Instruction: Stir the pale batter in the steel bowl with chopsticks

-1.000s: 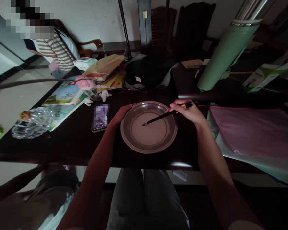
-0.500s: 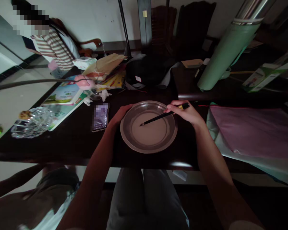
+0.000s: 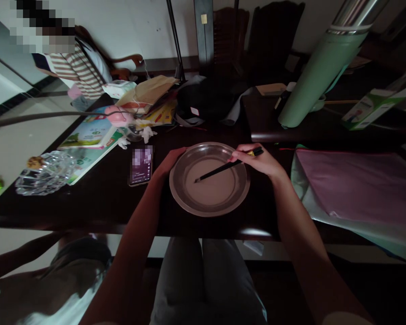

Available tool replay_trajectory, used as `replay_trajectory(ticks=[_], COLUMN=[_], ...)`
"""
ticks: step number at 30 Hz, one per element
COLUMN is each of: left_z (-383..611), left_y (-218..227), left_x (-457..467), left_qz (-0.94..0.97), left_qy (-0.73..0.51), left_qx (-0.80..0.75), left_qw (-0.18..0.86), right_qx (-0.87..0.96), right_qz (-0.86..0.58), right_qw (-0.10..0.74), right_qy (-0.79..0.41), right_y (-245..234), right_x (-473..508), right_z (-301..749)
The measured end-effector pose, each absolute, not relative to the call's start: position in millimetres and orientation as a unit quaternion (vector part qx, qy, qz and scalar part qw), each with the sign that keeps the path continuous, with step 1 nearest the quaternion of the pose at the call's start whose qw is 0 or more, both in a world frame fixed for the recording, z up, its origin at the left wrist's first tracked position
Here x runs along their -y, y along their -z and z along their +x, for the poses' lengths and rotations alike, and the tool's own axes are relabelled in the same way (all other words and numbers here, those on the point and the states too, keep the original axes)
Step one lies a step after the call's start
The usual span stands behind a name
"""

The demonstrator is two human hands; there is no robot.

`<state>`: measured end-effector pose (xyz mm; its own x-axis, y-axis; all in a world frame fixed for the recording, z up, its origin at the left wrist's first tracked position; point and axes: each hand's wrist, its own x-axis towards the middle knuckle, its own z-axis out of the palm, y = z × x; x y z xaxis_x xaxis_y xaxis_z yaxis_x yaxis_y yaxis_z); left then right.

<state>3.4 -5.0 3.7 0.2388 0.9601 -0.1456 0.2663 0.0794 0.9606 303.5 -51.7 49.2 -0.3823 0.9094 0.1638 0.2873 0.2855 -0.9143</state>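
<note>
A round metal plate with a wide rim lies on the dark table; its flat bottom looks pale, and I cannot tell whether a thin layer covers it. My left hand holds the plate's left rim, its fingers curved along the far left edge and partly hidden. Above the right rim, my right hand grips a black pen with a gold band. The pen slants down to the left, and its tip is over the plate's bottom, left of centre; whether it touches is unclear.
Left of the plate lies a lit phone, with a glass dish and booklets beyond. A black bag sits behind. At right are a green flask and a pink folder. A person in stripes sits far left.
The pen's tip has shifted slightly left and down across the plate, and my right hand has moved a little the same way. My left hand and the plate are unmoved.
</note>
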Motion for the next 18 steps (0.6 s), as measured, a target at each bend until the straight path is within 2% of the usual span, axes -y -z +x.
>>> replay_trajectory(ticks=[6,12,18], left_z=[1.0,1.2,3.5], left_y=[-0.1,-0.7,-3.1], left_x=[1.9,0.9,4.0], left_qz=[0.592,0.593,0.571], left_qy=[-0.343,-0.338,-0.339], left_qx=[-0.510,-0.524,-0.529], left_qw=[0.521,0.509,0.529], right_qx=[0.669,0.700,0.706], right_qz=[-0.470,-0.421,-0.426], right_qw=[0.428,0.346,0.371], right_qy=[-0.386,-0.462,-0.427], right_y=[-54.9,-56.6,-52.7], right_x=[51.2,56.5,53.4], right_z=[329.2,317.1,305.6])
